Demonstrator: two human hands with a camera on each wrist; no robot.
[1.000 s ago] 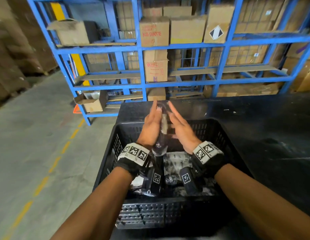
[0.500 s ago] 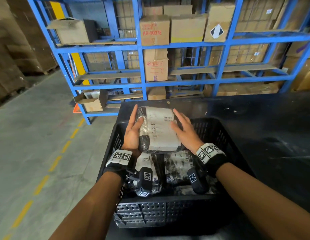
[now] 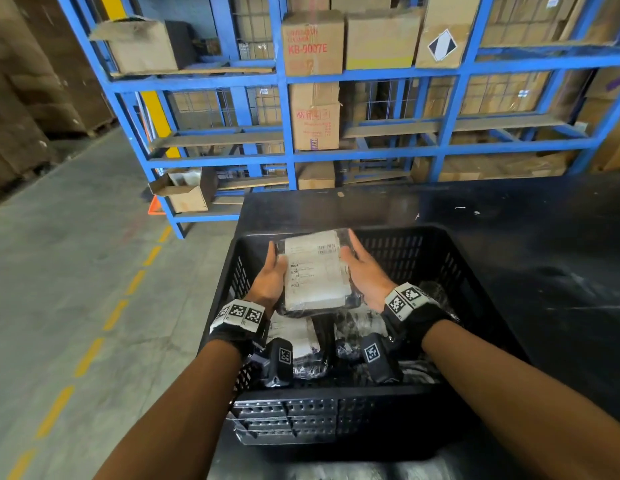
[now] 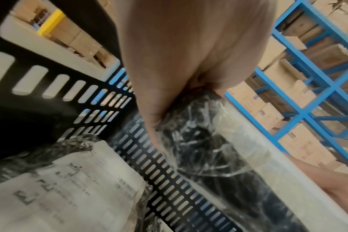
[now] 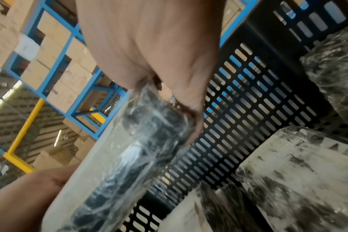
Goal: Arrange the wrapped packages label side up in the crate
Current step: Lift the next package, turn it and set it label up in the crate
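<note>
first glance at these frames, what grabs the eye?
The wrapped package with its white label facing up, held from either side by the left hand and the right hand over the far half of the black crate. Below it, more wrapped packages lie in the crate's near half. Behind, blue shelving stacked with cardboard boxes fills the background.

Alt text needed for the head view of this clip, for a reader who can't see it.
Two hands, left hand and right hand, hold a wrapped package by its sides, label up, over a black crate holding more packages. Behind it stands a blue rack of cardboard boxes.
</note>
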